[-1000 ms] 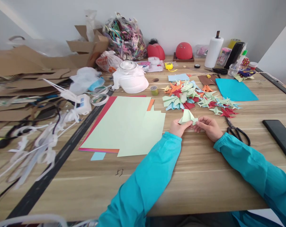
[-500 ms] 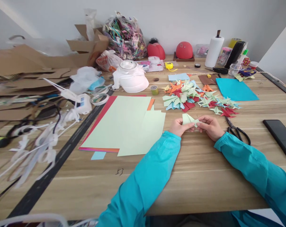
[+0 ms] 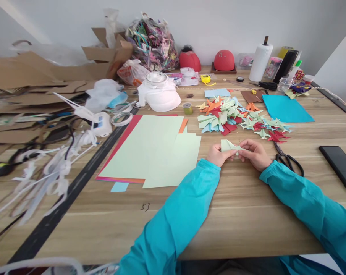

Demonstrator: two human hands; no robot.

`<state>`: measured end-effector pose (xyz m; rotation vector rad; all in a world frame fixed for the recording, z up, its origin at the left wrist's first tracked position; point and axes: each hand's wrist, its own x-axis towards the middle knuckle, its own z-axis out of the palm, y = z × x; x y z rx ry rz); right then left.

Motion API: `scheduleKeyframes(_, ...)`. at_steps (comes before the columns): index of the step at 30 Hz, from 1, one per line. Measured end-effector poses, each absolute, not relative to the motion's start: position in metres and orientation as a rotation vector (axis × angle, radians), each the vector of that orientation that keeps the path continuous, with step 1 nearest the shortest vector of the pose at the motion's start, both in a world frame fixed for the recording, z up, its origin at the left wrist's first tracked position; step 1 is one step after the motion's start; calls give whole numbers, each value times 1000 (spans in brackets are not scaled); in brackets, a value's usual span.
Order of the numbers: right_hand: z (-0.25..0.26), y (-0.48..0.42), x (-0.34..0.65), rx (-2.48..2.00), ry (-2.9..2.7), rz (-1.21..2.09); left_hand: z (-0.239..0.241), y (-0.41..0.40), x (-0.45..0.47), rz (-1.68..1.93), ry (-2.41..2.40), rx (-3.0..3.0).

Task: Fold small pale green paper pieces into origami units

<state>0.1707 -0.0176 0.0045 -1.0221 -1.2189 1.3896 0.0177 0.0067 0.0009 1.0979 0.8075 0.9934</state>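
Note:
Between my two hands is a small piece of pale green folded paper [image 3: 228, 146], with creases and angled flaps. My left hand [image 3: 218, 154] pinches its left part, thumb on the near side. On its right end, my right hand [image 3: 255, 154] closes with thumb and fingers; part of the paper is hidden behind them. Just beyond the hands lies a pile of folded paper figures [image 3: 223, 112] in green, red, orange and blue. Black-handled scissors [image 3: 287, 158] rest right beside my right hand, their blades pointing away from me.
Large pale green sheets [image 3: 144, 149] lie over coloured ones at the left. A phone [image 3: 339, 168] is at the right. A turquoise sheet [image 3: 287, 109] lies behind the scissors. Tangled white strips and cables [image 3: 52, 172] and flattened cardboard [image 3: 24, 72] crowd the far left.
The right-hand fingertips have shifted slightly on the folded paper, and less of its right end shows. Both hands stay in nearly the same place; the whole view has moved a little.

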Motion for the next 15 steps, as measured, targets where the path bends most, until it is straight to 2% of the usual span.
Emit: scheduleKeyframes(15,8,-20,169,-971,-1081,1464,-4,8,19,1017,776,1034)
